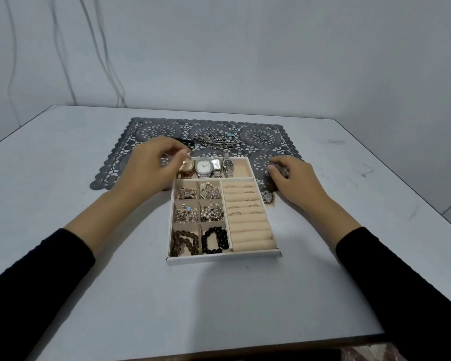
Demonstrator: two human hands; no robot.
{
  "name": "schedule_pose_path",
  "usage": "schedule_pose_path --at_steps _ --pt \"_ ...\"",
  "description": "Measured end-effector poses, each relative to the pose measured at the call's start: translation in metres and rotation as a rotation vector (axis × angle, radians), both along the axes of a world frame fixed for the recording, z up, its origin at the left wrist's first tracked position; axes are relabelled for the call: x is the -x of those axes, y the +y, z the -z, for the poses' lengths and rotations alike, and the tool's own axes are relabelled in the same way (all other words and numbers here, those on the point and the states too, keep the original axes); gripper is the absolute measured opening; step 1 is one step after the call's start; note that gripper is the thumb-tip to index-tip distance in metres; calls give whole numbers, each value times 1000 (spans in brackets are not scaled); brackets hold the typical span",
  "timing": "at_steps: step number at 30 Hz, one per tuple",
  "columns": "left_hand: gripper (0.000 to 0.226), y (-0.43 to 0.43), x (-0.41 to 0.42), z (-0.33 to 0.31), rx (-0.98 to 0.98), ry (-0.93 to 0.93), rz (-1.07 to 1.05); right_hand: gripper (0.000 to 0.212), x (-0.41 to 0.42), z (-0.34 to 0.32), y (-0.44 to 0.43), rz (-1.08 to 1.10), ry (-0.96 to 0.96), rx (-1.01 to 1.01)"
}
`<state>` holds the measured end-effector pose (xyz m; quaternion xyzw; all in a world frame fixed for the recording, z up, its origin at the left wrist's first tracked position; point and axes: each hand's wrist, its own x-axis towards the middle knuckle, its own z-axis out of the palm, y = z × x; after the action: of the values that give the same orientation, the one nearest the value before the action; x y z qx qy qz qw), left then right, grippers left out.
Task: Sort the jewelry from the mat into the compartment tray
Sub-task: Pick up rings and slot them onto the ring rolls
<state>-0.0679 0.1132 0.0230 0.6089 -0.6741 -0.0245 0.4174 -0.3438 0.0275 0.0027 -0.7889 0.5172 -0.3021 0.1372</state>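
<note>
gold watch [186, 166] at the left end of the tray's [223, 258] far compartment, pinched by the left hand's [151, 165] curled fingertips. silver chains [215, 139] lie on the lace mat [261, 135] behind. right hand [294, 178] curls round a small silvery piece [278, 171] on the mat, just beside the tray.

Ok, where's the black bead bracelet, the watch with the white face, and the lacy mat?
black bead bracelet [205, 241]: head view, on its left beads.
white-faced watch [204, 166]: head view, middle of its dial.
lacy mat [261, 135]: head view, bare round pattern, far right.
</note>
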Motion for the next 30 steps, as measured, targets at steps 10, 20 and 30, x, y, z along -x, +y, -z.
schedule_pose_path --at_steps 10,20,30 --pt "35 -55 -72 23 -177 -166 -230 44 -34 0 -58 49 90 -92" --pt "46 -104 -96 28 -339 -214 -240 38 -57 3 -107 101 197 -70" --pt "43 -139 -114 27 -330 -224 -232 29 -51 9 -144 199 52 22"
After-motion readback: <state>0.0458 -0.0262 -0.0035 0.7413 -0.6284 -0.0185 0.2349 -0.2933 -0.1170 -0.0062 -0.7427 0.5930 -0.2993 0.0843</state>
